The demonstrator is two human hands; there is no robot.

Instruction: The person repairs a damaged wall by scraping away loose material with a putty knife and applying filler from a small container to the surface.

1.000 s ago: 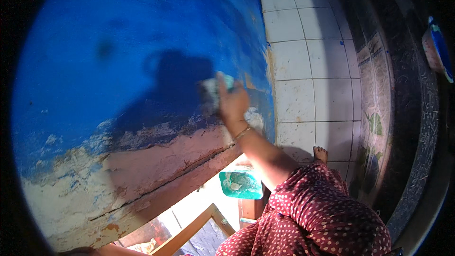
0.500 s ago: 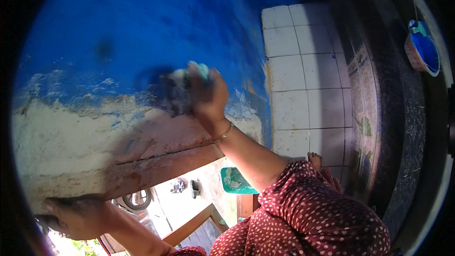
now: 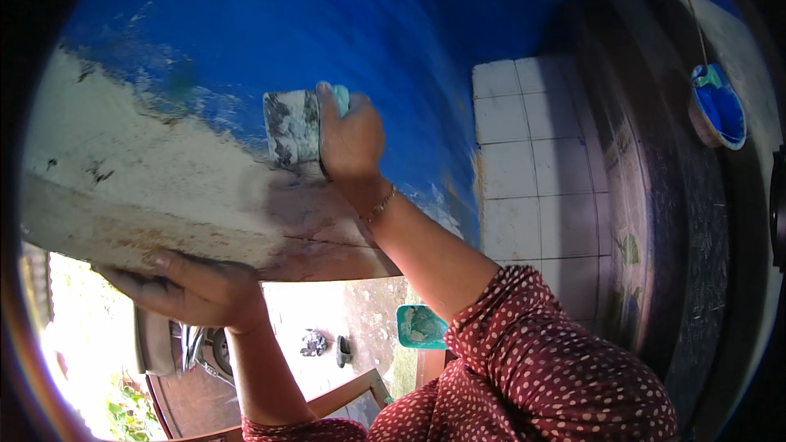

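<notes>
My right hand (image 3: pixel 354 137) is closed around a wide putty knife (image 3: pixel 292 127) with a pale teal handle. Its square blade is smeared with grey and dark patches and lies over the wall (image 3: pixel 205 0), where blue paint meets a bare pale strip. Whether the blade's whole edge touches the wall, I cannot tell. At the lower border of the bare strip, my left hand (image 3: pixel 201 288) rests along the wall's edge (image 3: pixel 327 266) with fingers stretched out, holding nothing that shows.
Below my right forearm sits a teal basin (image 3: pixel 406 329) with pale paste in it. A container of blue paint (image 3: pixel 720 115) hangs at the far right. White tiles (image 3: pixel 508 168) lie beside a dark ledge (image 3: pixel 679 221). Through the opening a sandal (image 3: pixel 344 352) shows on bright ground.
My left hand has shifted right along the wall's edge, its fingers now plainer to see. The putty knife has moved slightly up and left and is no longer blurred. The whole view has turned somewhat.
</notes>
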